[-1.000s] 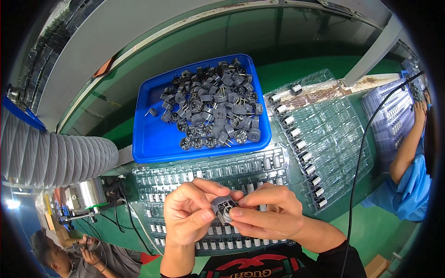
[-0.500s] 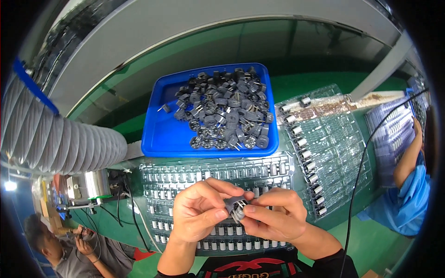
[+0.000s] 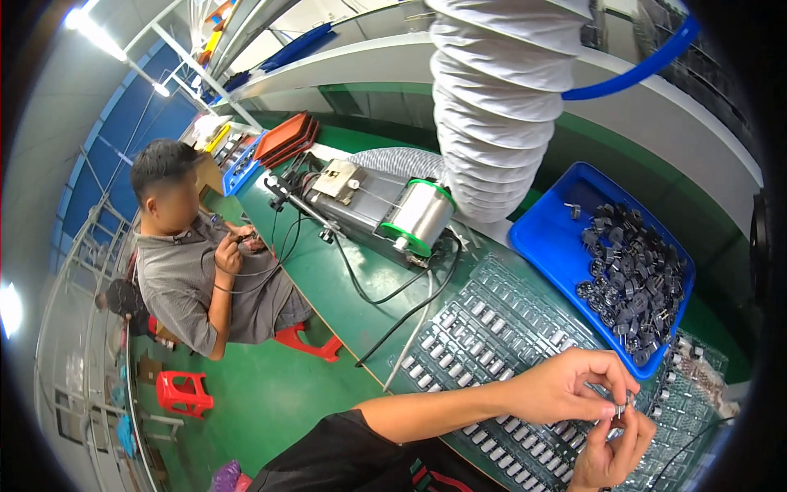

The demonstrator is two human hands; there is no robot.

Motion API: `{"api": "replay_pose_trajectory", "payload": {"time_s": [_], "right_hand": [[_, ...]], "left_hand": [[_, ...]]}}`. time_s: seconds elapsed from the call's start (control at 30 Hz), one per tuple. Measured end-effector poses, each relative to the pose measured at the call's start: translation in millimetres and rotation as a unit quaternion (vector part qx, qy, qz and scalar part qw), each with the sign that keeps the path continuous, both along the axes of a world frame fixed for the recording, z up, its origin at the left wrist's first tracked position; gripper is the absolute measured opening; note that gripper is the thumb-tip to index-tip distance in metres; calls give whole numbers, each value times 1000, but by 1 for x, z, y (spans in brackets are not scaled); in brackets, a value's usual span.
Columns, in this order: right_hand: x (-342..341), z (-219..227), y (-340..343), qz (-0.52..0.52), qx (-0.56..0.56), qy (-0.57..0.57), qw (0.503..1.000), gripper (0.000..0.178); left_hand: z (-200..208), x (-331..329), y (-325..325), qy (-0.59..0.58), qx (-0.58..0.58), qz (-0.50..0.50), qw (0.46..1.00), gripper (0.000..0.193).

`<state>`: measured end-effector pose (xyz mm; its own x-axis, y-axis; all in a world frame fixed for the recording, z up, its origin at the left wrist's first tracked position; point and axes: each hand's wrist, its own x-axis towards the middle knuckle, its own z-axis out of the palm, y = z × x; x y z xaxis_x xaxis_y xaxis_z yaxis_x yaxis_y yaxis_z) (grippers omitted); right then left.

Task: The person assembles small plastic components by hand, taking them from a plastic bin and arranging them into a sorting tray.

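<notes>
My left hand [image 3: 574,385] and my right hand [image 3: 616,451] meet at the lower right, both closed in a pinch. Between their fingertips is a small plug part with metal pins [image 3: 620,407], mostly covered by the fingers. Under and beside the hands lies a clear plastic blister tray [image 3: 525,305] holding rows of small silver-white cylinders [image 3: 489,317]. Just beyond them a blue tray [image 3: 548,238] holds a heap of dark grey plug parts [image 3: 635,279] with metal prongs.
A wire spool with green flanges [image 3: 422,217] sits on a bench machine, black cables trailing from it. A white ribbed duct [image 3: 500,107] hangs above. At left a person in grey [image 3: 184,271] holds a small cabled item. Red stools [image 3: 184,394] stand on the floor.
The view has swung left, so the hands and blue tray now appear farther right. The spool machine and the seated person show more fully. Both hands still pinch the plug part.
</notes>
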<state>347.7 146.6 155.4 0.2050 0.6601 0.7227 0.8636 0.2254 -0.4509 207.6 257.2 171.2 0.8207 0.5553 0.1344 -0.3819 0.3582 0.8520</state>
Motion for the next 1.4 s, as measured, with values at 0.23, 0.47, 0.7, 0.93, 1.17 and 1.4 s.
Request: {"api": "replay_pose_trajectory", "payload": {"time_s": [0.23,0.47,0.7,0.93,1.17,1.4], "right_hand": [[12,-18,6,8,-26,34,999,36],[3,-14,37,144,62,172,972,53],[14,0,12,86,77,144,983,43],[4,-2,18,110,52,164,979,33],[12,15,-14,177,-147,425,875,26],[26,14,-31,177,-33,211,961,22]], "left_hand": [[-3,17,-7,105,126,131,978,21],[-8,-1,6,-54,-23,138,989,29],[-1,22,-9,-49,-48,134,989,32],[-21,9,-8,59,146,251,955,32],[-11,12,-21,97,416,235,873,38],[2,5,-24,243,267,6,933,54]]}}
